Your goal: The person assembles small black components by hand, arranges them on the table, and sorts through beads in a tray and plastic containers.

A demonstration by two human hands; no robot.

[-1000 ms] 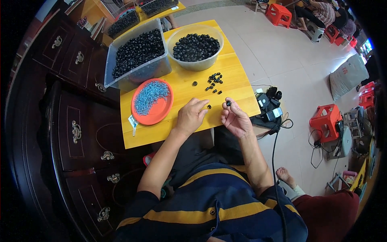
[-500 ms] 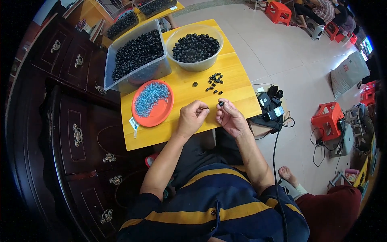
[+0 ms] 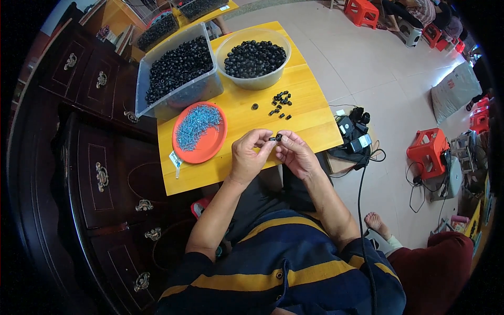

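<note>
My left hand pinches a small dark cylindrical piece between thumb and forefinger. Against its end is a black ring-shaped piece, gripped by the fingertips of my right hand. The two parts meet above the table's near edge; whether one sits inside the other is too small to tell. Beyond my hands lie several small black cylindrical pieces and a single black ring. An orange-red plate with tiny bluish clear parts is left of my left hand.
On the yellow table stand a square clear bin and a round translucent tub, both full of black ring pieces. Dark wooden drawers flank the left. Right are black devices with cables, a red stool and another person's foot.
My right hand has moved left, bringing the black ring-shaped piece up against the small piece in my left hand. The left hand has barely moved.
</note>
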